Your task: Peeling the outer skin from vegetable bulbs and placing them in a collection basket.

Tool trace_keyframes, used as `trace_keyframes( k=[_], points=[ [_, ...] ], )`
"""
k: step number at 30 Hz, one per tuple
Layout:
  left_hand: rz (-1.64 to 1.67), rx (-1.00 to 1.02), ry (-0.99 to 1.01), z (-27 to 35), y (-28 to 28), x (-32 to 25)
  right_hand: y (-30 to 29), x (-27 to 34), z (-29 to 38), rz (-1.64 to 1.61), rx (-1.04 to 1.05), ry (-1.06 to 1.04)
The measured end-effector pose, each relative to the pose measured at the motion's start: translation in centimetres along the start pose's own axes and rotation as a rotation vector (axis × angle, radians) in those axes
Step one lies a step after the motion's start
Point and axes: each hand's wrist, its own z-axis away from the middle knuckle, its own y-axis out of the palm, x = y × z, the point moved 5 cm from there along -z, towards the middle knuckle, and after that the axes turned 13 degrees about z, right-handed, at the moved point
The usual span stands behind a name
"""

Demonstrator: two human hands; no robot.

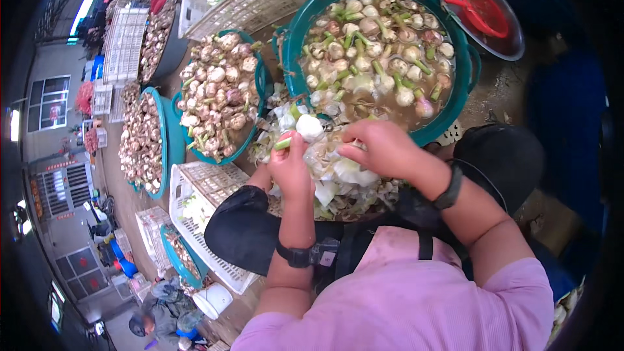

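A white garlic bulb (309,127) with a short green stem is in my left hand (291,161), which grips it by the stem. Beside it, on the right, my right hand (378,148) has its fingers bent, with a small pale piece, perhaps peel, at the fingertips. Below both hands lies a heap of loose garlic skins (336,168) between my knees. Just beyond the hands, a large green tub (303,12) holds murky water and many garlic bulbs with cut stems.
Smaller green tubs (250,131) of unpeeled garlic stand at the left. White plastic crates (192,14) with peeled garlic are at the upper left, and another crate (231,268) is by my left knee. A metal basin (513,51) holds a red strainer (480,9). A person (158,314) is at the lower left.
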Motion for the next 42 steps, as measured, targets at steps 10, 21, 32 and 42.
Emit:
trace_keyframes(
  k=[10,21,32,42],
  points=[
    [-0.148,0.116,0.171,3.3,3.5,-1.4,2.5,-4.7,-1.6,-0.262,-0.221,0.372],
    [0.615,-0.192,-0.746,0.6,0.6,2.8,2.5,-2.5,-0.9,-0.078,0.219,0.264],
    [1.172,0.464,-0.219,-10.0,6.6,-9.9,1.3,-20.0,0.8,0.34,-0.131,0.802],
    [-0.173,0.17,-0.586,-1.8,3.9,10.1,7.9,-15.3,-1.8,-0.399,-0.193,0.621]
  ],
)
